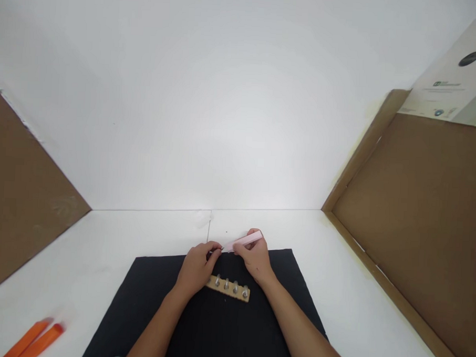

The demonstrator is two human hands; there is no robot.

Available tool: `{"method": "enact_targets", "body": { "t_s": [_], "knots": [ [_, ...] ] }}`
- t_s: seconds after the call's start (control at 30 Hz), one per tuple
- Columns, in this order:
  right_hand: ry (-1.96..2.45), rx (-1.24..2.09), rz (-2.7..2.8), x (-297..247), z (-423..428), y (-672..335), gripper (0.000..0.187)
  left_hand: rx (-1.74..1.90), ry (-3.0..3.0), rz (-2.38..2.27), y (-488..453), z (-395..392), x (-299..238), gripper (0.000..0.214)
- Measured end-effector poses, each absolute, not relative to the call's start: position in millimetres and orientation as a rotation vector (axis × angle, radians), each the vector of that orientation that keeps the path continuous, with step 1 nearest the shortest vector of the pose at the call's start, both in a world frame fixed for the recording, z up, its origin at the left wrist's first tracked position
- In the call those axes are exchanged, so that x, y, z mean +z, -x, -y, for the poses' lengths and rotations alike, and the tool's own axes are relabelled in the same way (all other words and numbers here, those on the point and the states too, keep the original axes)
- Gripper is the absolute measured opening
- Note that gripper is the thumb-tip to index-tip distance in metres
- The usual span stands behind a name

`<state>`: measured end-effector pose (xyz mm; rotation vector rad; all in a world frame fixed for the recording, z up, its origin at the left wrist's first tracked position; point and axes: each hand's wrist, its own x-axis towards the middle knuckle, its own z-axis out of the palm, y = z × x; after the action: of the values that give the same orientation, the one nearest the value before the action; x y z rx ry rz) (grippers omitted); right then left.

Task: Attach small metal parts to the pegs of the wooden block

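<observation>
My right hand (254, 253) is closed around a slim, pale pink, pen-like tool (249, 240), its whitish tip pointing left and down. Fingertips of my left hand (200, 261) are pinched together on a tiny piece just left of that tip; its kind is too small to make out. Both hands are over the far edge of a black mat (223, 330). Below them lies a light wooden strip (229, 289) with several silvery, peg-like pieces in a row. My left hand covers the strip's left end.
Two orange strap-like or handle-like pieces (37, 341) lie at the lower left on the white table (72, 276). A white wall (225, 120) rises behind. Brown cardboard panels (16, 190) stand left and right, with a white printed sheet (455, 83) at the upper right.
</observation>
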<state>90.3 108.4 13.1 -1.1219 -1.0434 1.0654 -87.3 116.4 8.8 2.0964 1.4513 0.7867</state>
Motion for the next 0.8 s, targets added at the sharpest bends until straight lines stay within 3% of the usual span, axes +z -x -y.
{"method": "enact_targets", "body": {
  "t_s": [0.17, 0.6, 0.8],
  "knots": [
    [1.061, 1.165, 1.116, 11.9, -107.4, -93.2, 0.041, 0.771, -2.095, -1.462, 87.2, -117.3, 7.7, 0.028],
    [1.095, 0.965, 1.016, 11.7, -108.8, -88.2, 0.035, 0.798, -2.097, -1.457, 86.9, -115.8, 8.1, 0.026],
    [1.005, 1.17, 1.116, 10.1, -107.5, -92.2, 0.038, 0.77, -2.094, -1.465, 87.2, -116.2, 8.6, 0.028]
  ]
}}
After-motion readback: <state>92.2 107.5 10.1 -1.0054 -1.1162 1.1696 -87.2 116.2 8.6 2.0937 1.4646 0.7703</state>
